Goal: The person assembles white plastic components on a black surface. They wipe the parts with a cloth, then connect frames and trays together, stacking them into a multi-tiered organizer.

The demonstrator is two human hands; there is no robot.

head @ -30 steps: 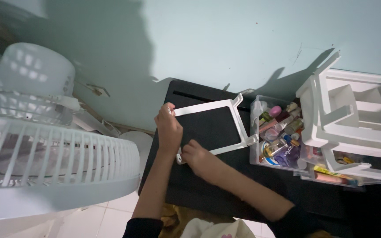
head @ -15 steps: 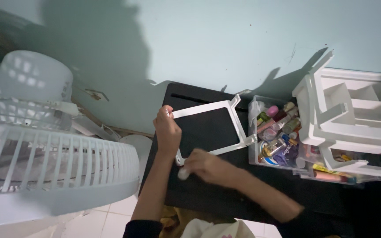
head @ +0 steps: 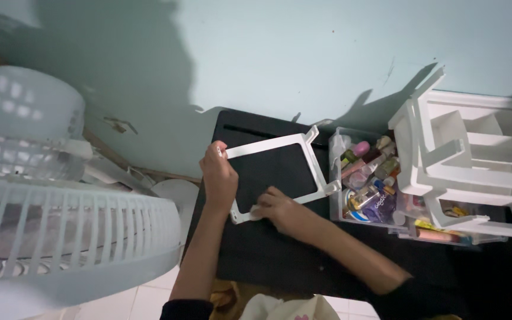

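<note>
White plastic fan grille (head: 72, 231), ribbed and curved, fills the near left. Matte black desk (head: 268, 261) beyond it. Right hand (head: 277, 207) pinches the near corner of a thin white rectangular frame (head: 309, 155), fingers curled shut on the rail. Left hand (head: 219, 175) is clenched over the frame's left rail. Frame lies flat near the desk's left edge. Just right, touching the frame's far corner: a clear plastic bin (head: 365, 184) packed with small glossy bottles. Farther right, a white blocky plastic organiser (head: 475, 166), tipped. Pale green wall (head: 303, 53) behind.
</note>
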